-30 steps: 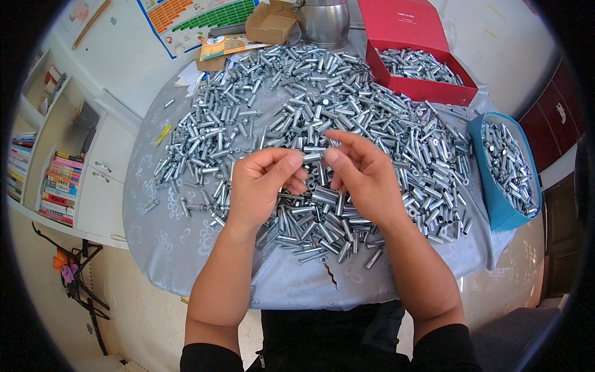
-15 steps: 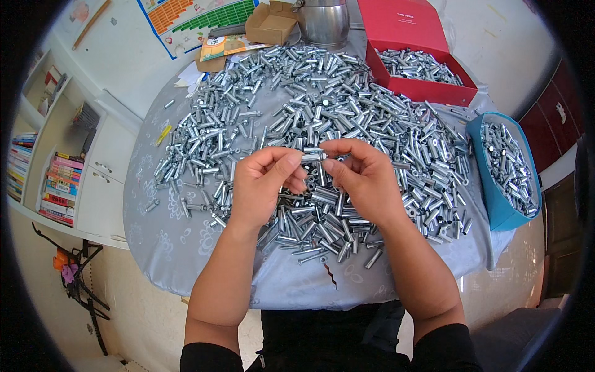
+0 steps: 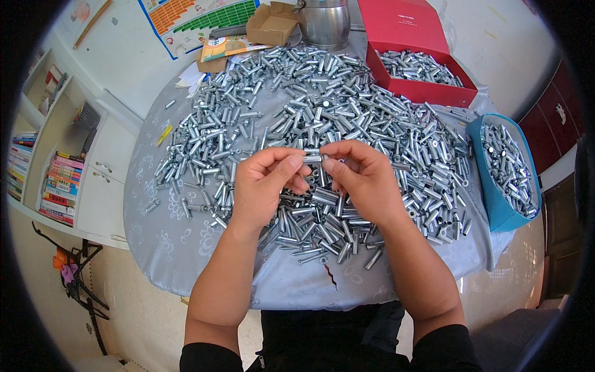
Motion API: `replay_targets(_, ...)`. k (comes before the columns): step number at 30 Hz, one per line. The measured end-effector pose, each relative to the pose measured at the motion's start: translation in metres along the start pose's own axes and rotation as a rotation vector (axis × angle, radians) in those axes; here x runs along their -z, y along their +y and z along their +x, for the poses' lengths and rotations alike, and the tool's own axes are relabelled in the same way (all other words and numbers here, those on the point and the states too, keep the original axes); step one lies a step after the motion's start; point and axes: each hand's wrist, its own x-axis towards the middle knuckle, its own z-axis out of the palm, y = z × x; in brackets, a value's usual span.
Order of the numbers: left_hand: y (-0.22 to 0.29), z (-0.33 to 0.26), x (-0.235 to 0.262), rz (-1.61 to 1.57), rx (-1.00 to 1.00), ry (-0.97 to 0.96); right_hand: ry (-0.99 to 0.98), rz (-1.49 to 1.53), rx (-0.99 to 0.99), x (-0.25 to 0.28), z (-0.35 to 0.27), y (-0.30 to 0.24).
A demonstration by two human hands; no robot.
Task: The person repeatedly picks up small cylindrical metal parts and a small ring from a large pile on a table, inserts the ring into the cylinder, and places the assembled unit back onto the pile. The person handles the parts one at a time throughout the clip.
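Note:
Over the middle of the heap, my left hand (image 3: 263, 185) and my right hand (image 3: 367, 181) pinch the two ends of a short, shiny expansion bolt (image 3: 313, 159) held level between them. Thumb and forefinger of each hand close on it, and the fingertips cover its ends. Below and around lies a wide heap of loose silvery expansion bolts and sleeves (image 3: 365, 127), with some nuts and washers among them. Several more pieces lie close under my wrists, near the table's front edge.
A grey patterned cloth covers the round table (image 3: 162, 248). A red box (image 3: 427, 92) of bolts stands at the back right, a blue bin (image 3: 489, 192) of them at the right edge. Behind are a metal pot (image 3: 325, 25) and a small cardboard box (image 3: 271, 26). Bookshelves stand left.
My hands stay in nearly the same place. The fingers of my right hand have shifted slightly left along the bolt, closer to the left fingertips.

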Motion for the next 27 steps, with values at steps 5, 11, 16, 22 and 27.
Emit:
replay_targets(5,0.001,0.000,0.001,-0.005,0.000,-0.004,-0.053,-0.150,-0.123,0.007,0.002,-0.005)
replay_targets(11,-0.001,0.001,0.003,-0.015,0.003,-0.007,-0.007,-0.072,-0.037,-0.001,-0.002,-0.006)
replay_targets(16,-0.001,0.000,0.001,0.003,0.014,-0.025,-0.035,-0.059,-0.103,0.001,-0.002,-0.006)
replay_targets(22,-0.001,0.000,0.002,-0.019,0.002,-0.015,-0.004,-0.090,-0.127,0.000,-0.001,-0.010)
replay_targets(27,-0.001,0.001,0.002,-0.035,-0.001,-0.017,0.048,-0.074,-0.043,-0.004,-0.002,-0.008)
